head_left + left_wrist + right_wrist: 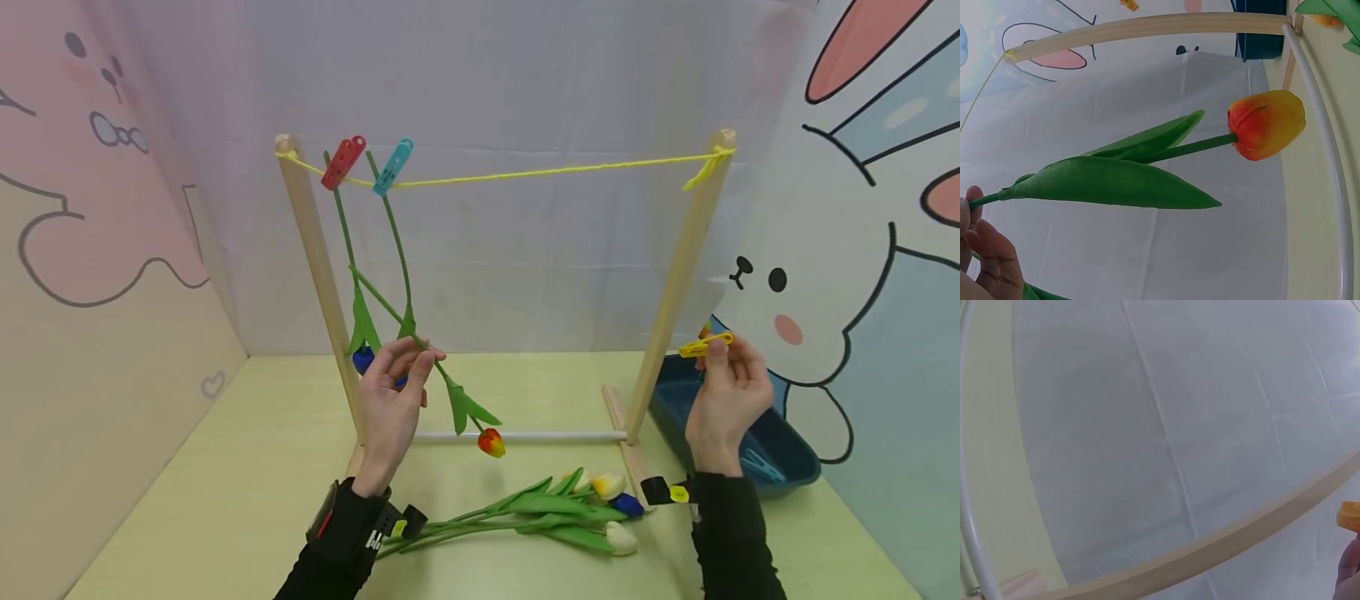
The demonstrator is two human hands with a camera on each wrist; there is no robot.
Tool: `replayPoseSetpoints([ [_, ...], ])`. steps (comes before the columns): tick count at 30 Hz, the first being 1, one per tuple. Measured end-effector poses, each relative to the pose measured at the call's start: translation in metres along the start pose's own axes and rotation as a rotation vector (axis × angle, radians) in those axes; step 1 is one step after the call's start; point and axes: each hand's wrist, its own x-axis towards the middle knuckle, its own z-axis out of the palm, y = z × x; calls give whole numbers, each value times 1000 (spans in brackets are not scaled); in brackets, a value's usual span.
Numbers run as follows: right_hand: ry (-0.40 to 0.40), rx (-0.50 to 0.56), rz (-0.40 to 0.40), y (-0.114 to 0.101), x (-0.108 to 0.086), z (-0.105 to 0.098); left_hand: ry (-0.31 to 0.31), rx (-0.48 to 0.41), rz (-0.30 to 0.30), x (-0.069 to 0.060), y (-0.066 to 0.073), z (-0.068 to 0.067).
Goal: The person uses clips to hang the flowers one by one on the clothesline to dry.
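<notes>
Black sleeves (330, 546) foremost, a red-and-yellow tulip (491, 442) and a yellow clothespin (705, 345) are held apart

At left, two hanging tulips (362, 321) are clipped to a yellow cord (555, 172) by a red clothespin (343, 164) and a turquoise clothespin (393, 167), seemingly so that the blooms point down. Beside them, the red-and-yellow tulip is tilted bloom-down, the left hand's (393, 404) grip clamped on its stem, presumably to spare leaves and petals. Below, loose tulips (558, 505) are laid on the bench (187, 467), probably for easy reach. At right, the yellow clothespin is pinched in the right hand's (727, 404) grip, likely for ready squeezing; beyond, a blue bin (801, 471) is set.
</notes>
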Motion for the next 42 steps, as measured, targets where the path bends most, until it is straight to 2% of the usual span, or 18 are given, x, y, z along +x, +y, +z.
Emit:
replayPoseSetpoints([
  [2,-22,2,-20,-3,1,6,4,22,7,11,51,11],
  [3,-36,4,-28,-5,2,10,1,-8,32,13,56,15],
  [6,-84,-1,-48,-9,3,20,-3,11,37,29,142,30],
  [9,-123,-38,-63,-13,3,32,-25,50,1,36,145,30],
  [10,-132,-51,-64,-14,3,36,-35,102,-36,41,169,31],
  [15,-210,-80,-72,-19,4,55,-73,153,-107,52,178,30],
  [21,-376,-92,-120,-23,7,80,-76,183,-105,62,183,31],
  [26,-470,-97,-164,-21,9,102,-72,192,-101,67,186,32],
  [34,-526,-290,-276,-8,2,130,-92,206,-82,76,187,36],
  [38,-541,-306,-296,-7,0,148,-86,208,-68,81,188,39],
  [42,-564,-280,-281,-7,-3,169,-80,212,-61,86,189,40],
])
